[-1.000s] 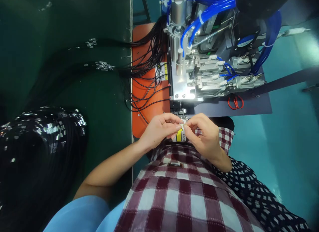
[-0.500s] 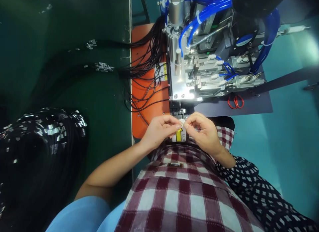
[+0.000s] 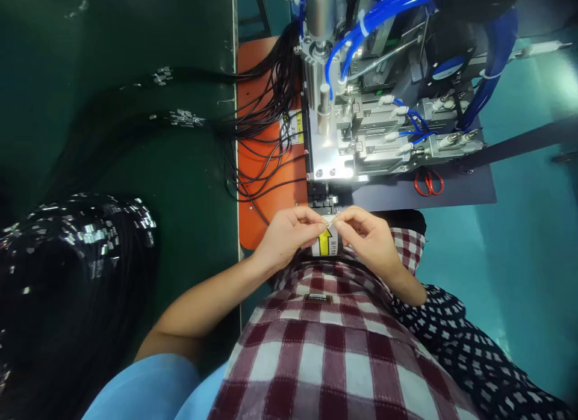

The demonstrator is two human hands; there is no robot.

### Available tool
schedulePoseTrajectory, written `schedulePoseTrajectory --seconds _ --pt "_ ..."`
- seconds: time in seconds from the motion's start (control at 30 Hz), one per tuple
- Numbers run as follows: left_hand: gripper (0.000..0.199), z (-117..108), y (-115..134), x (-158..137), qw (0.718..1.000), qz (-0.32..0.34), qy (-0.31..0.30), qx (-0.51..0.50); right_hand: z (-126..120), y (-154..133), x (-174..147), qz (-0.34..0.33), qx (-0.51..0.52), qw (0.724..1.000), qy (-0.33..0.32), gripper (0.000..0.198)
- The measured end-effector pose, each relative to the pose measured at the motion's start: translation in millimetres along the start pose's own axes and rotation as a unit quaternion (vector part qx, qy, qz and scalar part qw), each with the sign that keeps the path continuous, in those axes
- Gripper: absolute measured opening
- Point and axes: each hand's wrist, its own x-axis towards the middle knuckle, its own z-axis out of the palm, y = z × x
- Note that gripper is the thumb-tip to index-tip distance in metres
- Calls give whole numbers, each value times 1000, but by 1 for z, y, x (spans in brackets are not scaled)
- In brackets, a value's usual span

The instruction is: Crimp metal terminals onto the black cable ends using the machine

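My left hand (image 3: 289, 236) is closed in a pinch, thumb against forefinger. Opposite it, my right hand (image 3: 370, 239) pinches too, and the fingertips of both hands nearly meet. Between them shows a thin whitish piece (image 3: 329, 222), too small to name its kind. Just below the fingertips is a white label (image 3: 333, 247) with a yellow arrow, on the machine's near end. Beyond the hands, black cables (image 3: 280, 182) run across an orange board (image 3: 253, 227) into the side of the metal machine (image 3: 327, 149).
A large coil of black cables with shiny ends (image 3: 99, 227) lies on the dark green table (image 3: 194, 167) at left. More cable bundles (image 3: 185, 119) stretch across it. Red-handled scissors (image 3: 428, 183) rest on a grey plate (image 3: 374, 194) at right. Blue air hoses (image 3: 388, 11) hang over the machine.
Both hands stay pinched in almost the same place. The fingertips have drawn slightly apart, and more of the whitish piece shows between them. The view has shifted a little.
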Motion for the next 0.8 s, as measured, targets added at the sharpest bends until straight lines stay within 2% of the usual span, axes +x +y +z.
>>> schedulePoseTrajectory --seconds 0.3,0.63,0.8 --pt "20 -1 3 -1 1000 -2 0 -9 6 -7 1 -4 2 1000 22 10" --pt "22 3 3 1 999 -3 6 -35 11 -5 0 46 61 997 7 14" --pt "22 4 3 0 999 -1 7 -33 9 -5 -2 38 46 998 27 11"
